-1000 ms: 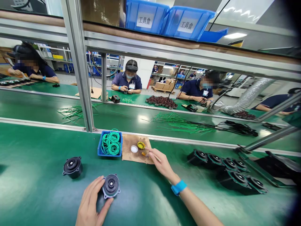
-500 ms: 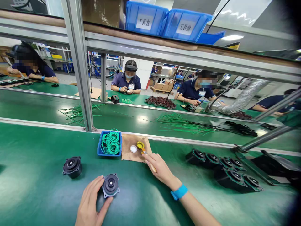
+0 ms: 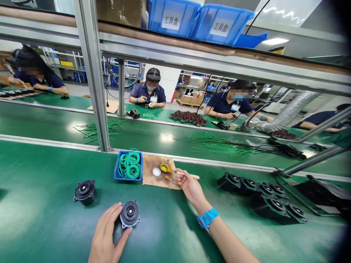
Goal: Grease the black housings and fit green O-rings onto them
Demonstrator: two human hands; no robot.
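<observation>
My left hand (image 3: 108, 233) curves around a round black motor-like part (image 3: 129, 214) with small lugs on its rim, thumb and fingers against its sides, on the green bench. Between the fingers of my right hand (image 3: 189, 185) is a paintbrush (image 3: 188, 174) with a pale wooden handle, lying nearly level. Its bristles reach the rim of a small pot of yellow paste (image 3: 164, 167). A second small brush (image 3: 170, 178) lies below it on a stained cardboard sheet (image 3: 149, 181), beside a white lid (image 3: 156, 171). Another black part (image 3: 85, 192) stands to the left.
A blue bin (image 3: 128, 178) of green rings stands left of the cardboard. Several black parts with green rings (image 3: 264, 197) are grouped at the right. A metal frame post (image 3: 94, 84) rises at the bench's back edge. Co-workers sit beyond, with blue bins (image 3: 222, 27) overhead.
My right hand has shifted slightly right and up, turning the brush nearly level, with its bristles at the pot. The second brush now shows on the cardboard. My left hand stays on the black part.
</observation>
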